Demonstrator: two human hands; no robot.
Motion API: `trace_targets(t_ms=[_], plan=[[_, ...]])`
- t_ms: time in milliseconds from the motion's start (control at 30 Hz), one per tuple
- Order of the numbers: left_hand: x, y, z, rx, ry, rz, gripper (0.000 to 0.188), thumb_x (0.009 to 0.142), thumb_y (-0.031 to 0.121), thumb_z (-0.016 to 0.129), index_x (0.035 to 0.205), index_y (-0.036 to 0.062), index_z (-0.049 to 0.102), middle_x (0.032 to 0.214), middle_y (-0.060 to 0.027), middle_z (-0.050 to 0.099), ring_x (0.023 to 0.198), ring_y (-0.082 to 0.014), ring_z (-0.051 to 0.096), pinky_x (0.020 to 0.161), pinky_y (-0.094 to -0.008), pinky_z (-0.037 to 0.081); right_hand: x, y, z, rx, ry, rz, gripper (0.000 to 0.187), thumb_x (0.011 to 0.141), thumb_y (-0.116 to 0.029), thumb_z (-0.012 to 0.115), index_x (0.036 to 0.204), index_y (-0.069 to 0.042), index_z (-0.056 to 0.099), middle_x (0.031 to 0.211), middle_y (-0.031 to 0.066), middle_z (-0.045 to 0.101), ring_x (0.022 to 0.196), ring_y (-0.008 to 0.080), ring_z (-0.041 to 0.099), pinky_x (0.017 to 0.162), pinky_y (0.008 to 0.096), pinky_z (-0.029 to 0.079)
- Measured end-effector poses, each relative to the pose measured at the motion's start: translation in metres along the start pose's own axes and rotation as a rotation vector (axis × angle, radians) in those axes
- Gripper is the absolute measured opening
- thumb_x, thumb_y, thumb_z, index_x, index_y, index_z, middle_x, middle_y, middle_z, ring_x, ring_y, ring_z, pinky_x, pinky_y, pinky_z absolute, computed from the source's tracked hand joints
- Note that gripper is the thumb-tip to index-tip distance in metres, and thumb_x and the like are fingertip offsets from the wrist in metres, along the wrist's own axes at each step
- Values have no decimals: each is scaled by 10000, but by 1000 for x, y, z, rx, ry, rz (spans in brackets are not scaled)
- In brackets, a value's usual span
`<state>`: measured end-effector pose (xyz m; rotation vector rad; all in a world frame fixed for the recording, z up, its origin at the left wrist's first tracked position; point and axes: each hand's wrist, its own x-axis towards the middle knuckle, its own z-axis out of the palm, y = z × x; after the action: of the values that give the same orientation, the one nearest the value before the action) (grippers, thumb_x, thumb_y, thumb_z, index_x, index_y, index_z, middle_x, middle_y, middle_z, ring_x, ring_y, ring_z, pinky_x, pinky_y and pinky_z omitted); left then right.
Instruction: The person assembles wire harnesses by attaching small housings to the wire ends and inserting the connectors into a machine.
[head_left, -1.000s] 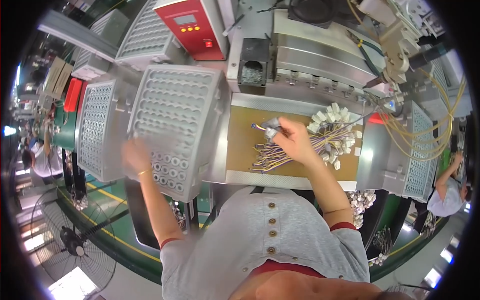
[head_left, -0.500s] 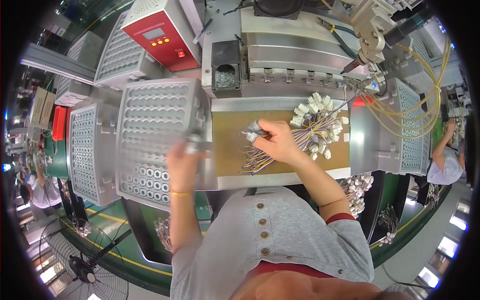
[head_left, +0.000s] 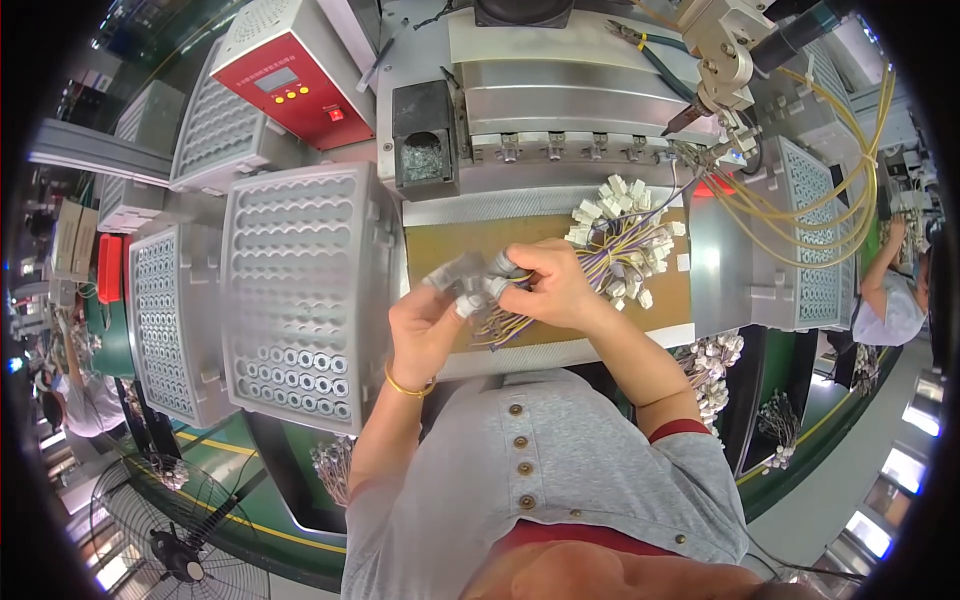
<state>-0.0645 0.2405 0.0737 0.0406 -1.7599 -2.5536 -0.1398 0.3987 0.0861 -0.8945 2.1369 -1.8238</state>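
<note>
My left hand [head_left: 425, 322], with grey fingertip covers and a yellow band at the wrist, meets my right at the middle of the brown work mat [head_left: 425, 265]. Its fingers are bent toward the thumb and partly blurred; what lies between them I cannot make out. My right hand [head_left: 556, 288], also with covered fingertips, is closed in a pinch on wires at its fingertips. Under and beside it lies a bundle of purple and yellow wires [head_left: 505, 325], with white connectors [head_left: 625, 205] at the far right end.
Left of the mat stands a grey tray [head_left: 290, 255] with metal rings [head_left: 300, 375] in its near rows. Behind are a red control box [head_left: 290, 90], a black bin [head_left: 425, 130] and a metal fixture [head_left: 570, 110]. Pliers [head_left: 655, 60] and a machine head [head_left: 725, 75] are at back right.
My left hand has moved right from beside the grey tray to my right hand's fingertips. My right hand stays near the wire ends. The whole view has shifted slightly.
</note>
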Motion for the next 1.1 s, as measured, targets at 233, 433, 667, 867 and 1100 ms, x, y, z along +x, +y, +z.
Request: trace_targets(t_ms=[233, 433, 667, 867, 1100], plan=[[-2, 2, 7, 167, 23, 99, 346, 758, -17, 595, 1088, -79, 511, 1056, -123, 551, 914, -159, 532, 797, -288, 440, 6, -5, -8, -95, -14, -110, 200, 564, -34, 627, 581, -14, 428, 475, 73, 380, 396, 200, 357, 382, 292, 284], [0, -8, 1, 186, 76, 47, 272, 756, -10, 600, 1020, -61, 554, 986, -98, 581, 860, -123, 537, 718, -252, 451, 1, -7, -1, -127, -129, -72, 144, 605, -25, 592, 595, -10, 449, 465, 54, 378, 397, 141, 353, 388, 277, 286], [10, -16, -2, -234, 218, -91, 182, 837, 79, 487, 985, -7, 549, 865, -75, 601, 647, -113, 549, 490, -217, 421, -1, 8, 13, 145, -2, 204, 57, 775, -49, 543, 771, -6, 506, 588, -27, 455, 558, 25, 382, 472, 195, 337], [16, -22, 9, -476, -9, -103, 350, 829, 76, 505, 1167, 3, 449, 1053, -75, 541, 757, -131, 557, 577, -237, 460, 7, 16, 6, 325, 27, 337, 41, 759, -42, 539, 767, -2, 537, 612, -31, 511, 553, 11, 438, 469, 177, 348], [20, -67, 12, 1047, -182, 247, 264, 682, 73, 585, 937, 8, 565, 759, -107, 563, 685, -250, 543, 589, -336, 445, 44, 31, -2, 384, 711, 374, 210, 706, -7, 505, 544, -63, 384, 490, 15, 455, 357, 84, 411, 312, 221, 288]])
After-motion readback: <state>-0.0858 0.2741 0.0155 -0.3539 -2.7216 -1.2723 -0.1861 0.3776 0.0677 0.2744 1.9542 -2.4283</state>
